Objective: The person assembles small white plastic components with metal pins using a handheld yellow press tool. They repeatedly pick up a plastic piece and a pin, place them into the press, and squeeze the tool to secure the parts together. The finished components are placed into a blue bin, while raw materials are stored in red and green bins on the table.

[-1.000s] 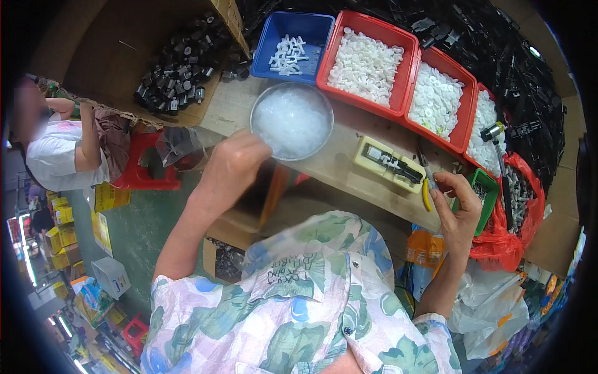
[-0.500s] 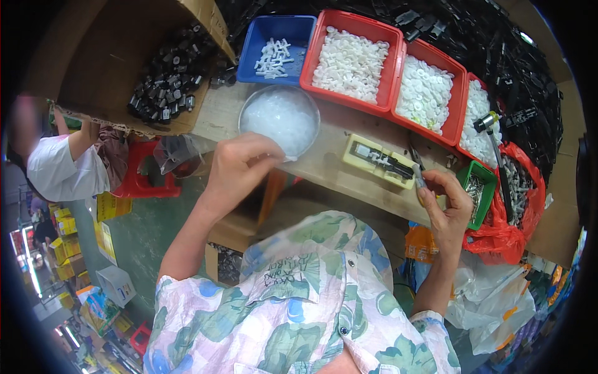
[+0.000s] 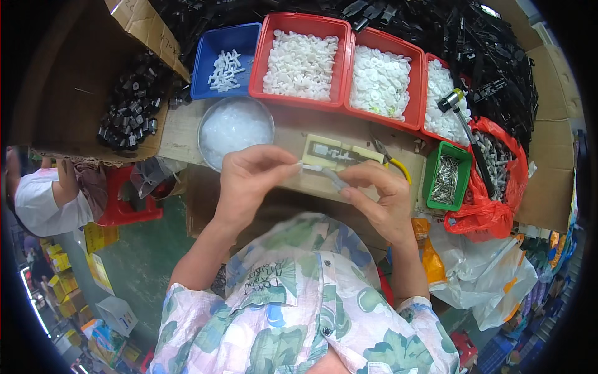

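Note:
My left hand [image 3: 255, 177] is closed in a pinch on a small white piece [image 3: 306, 167], just in front of the round dish. Facing it, my right hand [image 3: 381, 194] grips a slim grey curved piece [image 3: 330, 176] between thumb and fingers. The far end of the grey piece meets the white one; whether they are joined I cannot tell. Right behind the hands lies a cream-coloured block [image 3: 309, 148] with a slot, in which small white parts [image 3: 336, 153] show. My right fingers partly cover the block. The round dish [image 3: 271, 134] holds a whitish, translucent mass.
A blue bin [image 3: 202, 68], red bins [image 3: 344, 75] of white parts and a green bin [image 3: 430, 181] of metal pins line the bench. Pliers [image 3: 397, 167], a hammer [image 3: 473, 137] and a red bag [image 3: 479, 218] lie right. A carton [image 3: 143, 28] stands left.
My left hand has left the dish's edge and moved right. My right hand has come left with the grey piece, so both meet before the block. The pliers' yellow handles now show. The view has shifted.

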`<state>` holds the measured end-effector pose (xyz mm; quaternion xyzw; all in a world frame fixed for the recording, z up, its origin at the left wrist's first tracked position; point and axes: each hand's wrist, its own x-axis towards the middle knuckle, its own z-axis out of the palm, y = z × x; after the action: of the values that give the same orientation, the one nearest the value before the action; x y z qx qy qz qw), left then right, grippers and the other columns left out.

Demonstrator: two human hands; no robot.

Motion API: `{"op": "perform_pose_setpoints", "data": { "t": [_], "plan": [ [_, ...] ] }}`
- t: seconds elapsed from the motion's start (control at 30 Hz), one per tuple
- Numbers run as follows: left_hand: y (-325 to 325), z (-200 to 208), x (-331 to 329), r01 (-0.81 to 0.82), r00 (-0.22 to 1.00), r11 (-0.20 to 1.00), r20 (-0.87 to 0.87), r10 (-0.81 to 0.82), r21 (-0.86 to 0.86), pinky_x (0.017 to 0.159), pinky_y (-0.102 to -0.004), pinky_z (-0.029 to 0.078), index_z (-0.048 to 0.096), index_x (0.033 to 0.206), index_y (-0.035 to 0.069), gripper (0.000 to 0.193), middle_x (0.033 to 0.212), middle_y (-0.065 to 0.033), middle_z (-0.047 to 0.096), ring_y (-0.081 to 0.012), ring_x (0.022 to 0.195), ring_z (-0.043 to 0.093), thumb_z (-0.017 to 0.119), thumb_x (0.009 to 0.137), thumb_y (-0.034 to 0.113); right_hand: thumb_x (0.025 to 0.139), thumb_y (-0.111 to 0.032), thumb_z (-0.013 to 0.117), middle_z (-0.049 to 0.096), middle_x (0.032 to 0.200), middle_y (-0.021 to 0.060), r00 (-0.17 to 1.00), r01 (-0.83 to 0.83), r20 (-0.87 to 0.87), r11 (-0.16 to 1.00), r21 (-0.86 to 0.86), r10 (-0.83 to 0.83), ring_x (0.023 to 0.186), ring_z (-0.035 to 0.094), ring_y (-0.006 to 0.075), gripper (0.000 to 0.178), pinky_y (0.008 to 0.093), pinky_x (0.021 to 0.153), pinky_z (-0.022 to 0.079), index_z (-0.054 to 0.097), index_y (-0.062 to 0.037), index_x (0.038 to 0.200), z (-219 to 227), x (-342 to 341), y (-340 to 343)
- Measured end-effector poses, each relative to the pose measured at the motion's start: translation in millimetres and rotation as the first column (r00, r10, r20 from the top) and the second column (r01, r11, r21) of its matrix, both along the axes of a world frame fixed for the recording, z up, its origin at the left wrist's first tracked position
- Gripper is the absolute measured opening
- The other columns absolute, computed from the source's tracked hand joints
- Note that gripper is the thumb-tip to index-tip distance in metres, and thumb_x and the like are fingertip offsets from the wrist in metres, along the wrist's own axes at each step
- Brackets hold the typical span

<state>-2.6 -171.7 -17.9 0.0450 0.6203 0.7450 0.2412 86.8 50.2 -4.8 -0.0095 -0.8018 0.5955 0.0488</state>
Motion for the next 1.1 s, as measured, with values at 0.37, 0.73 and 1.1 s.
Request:
{"op": "perform_pose_setpoints", "data": {
  "t": [0.37,0.73,1.1],
  "plan": [
    [-86,-11,-9,-0.496,0.278,0.691,-0.85,-0.447,-0.526,0.079,-0.0407,0.058,0.071,0.092,-0.003,0.027,0.097,-0.0156,0.07,-0.0352,0.091,0.068,0.068,0.067,-0.013,0.082,-0.002,0.075,0.068,0.089,0.0095,0.999,-0.014,0.043,0.995,0.099,0.01,0.081,0.067,0.0167,0.02,0.0286,0.074,0.054,0.072,0.0035,0.101,-2,-7,-4],
    [-108,-9,-6,-0.362,-0.004,0.586,-0.628,-0.778,-0.725,0.082,-0.0373,0.059,0.07,0.09,-0.008,0.026,0.104,-0.0169,0.069,-0.0316,0.1,0.068,0.068,0.067,0.004,0.081,-0.003,0.076,0.07,0.094,0.009,1.0,-0.001,0.023,0.995,0.096,-0.002,0.083,0.066,0.0165,0.02,0.028,0.074,0.052,0.072,0.002,0.1,-5,-3,1],
    [-103,21,-9,-0.269,0.154,0.672,-0.72,-0.677,-0.69,0.079,-0.0375,0.058,0.071,0.088,-0.006,0.022,0.099,-0.0156,0.07,-0.0293,0.092,0.07,0.072,0.066,-0.006,0.081,-0.003,0.076,0.069,0.092,0.0095,1.0,0.027,0.003,0.998,0.049,-0.027,0.082,0.066,0.0162,0.02,0.0282,0.073,0.051,0.072,0.0018,0.1,-6,4,4]
  ]
}}
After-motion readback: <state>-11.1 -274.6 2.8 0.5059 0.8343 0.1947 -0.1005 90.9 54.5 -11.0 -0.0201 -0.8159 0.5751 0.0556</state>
